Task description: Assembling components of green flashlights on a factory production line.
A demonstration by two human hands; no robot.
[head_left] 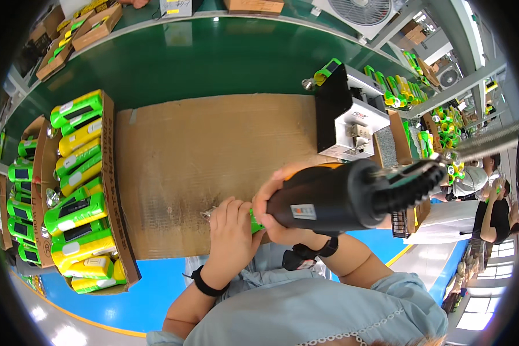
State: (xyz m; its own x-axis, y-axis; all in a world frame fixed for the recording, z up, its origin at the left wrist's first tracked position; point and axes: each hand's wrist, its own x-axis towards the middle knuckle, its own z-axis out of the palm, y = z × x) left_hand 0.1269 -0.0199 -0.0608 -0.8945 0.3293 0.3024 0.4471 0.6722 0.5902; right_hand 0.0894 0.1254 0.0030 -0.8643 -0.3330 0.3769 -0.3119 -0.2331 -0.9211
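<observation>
My right hand [275, 203] is wrapped round a thick black electric screwdriver [323, 199] that hangs from a cord at the upper right. The tool hides most of that hand's fingers and its own tip. Beside it, my left hand [229, 233] is closed over a green flashlight housing [254, 221], low over the cardboard sheet [213, 144]. Only a small strip of the green shows between the hands. A shiny silver piece, perhaps the reflector [207, 214], sticks out past the left fingertips.
At left, a cardboard box [114, 190] holds several green and yellow flashlights [78, 213]; more boxes stand beyond. A black and white bench device [352, 124] stands at the back right, with a green flashlight housing [327, 70] behind it. Other people [493, 213] are at far right.
</observation>
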